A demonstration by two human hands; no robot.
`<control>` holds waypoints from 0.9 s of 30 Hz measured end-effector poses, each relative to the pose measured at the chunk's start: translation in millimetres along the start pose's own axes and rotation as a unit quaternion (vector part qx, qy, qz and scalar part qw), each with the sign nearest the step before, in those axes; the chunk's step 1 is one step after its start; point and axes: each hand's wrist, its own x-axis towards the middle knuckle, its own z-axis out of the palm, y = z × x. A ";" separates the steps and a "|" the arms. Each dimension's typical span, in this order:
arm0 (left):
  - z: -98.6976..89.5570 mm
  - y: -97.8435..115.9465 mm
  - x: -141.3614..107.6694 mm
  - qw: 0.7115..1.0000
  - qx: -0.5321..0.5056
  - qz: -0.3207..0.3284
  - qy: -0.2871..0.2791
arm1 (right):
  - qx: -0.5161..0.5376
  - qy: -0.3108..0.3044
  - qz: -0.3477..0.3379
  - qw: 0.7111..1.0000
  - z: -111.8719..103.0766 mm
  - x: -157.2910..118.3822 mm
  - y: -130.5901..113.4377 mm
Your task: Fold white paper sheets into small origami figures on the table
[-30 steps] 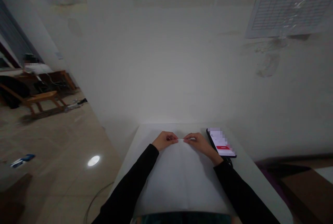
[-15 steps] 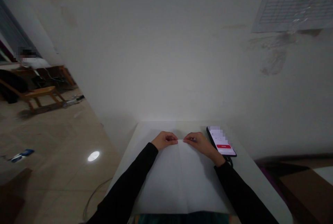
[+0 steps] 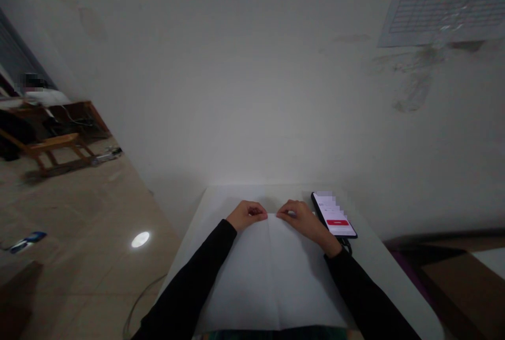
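A large white sheet of paper [image 3: 252,282] lies over the table in front of me, with a crease running down its middle. My left hand [image 3: 248,216] pinches the paper's far edge just left of that crease, thumb against fingertips. On the other side of the crease, my right hand [image 3: 300,218] pinches the same edge in the same way. Only a small gap separates the two sets of fingertips. A smartphone [image 3: 333,215] with a lit screen and a red button rests on the table beyond my right wrist.
The white table [image 3: 389,282] stands against a pale wall [image 3: 252,92]. A cable [image 3: 136,298] hangs by its left side. At the far left are a wooden chair [image 3: 55,142] and a seated person [image 3: 45,96]. A brown cardboard box [image 3: 461,287] is at the lower right.
The view has shifted slightly, so the scene sits a little further left. Both hands keep their pinch on the paper's far edge, in nearly the same place.
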 end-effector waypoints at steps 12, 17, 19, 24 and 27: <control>-2.6 -0.8 -0.3 0.999 0.039 0.027 0.023 | 0.050 0.009 0.025 0.998 6.7 0.8 8.3; -1.5 0.4 -1.3 0.997 0.045 0.033 0.051 | 0.031 0.022 0.023 0.999 7.9 1.5 7.8; -1.3 -0.1 -1.6 0.997 0.038 0.036 0.064 | 0.035 0.025 0.022 0.999 8.2 1.8 8.6; -6.1 -4.5 -4.2 0.999 0.007 -0.027 0.020 | 0.033 0.030 0.011 0.999 6.7 1.5 10.5; -11.7 -8.4 -5.4 0.998 0.004 -0.057 -0.018 | 0.034 0.030 0.012 0.999 5.2 0.7 10.8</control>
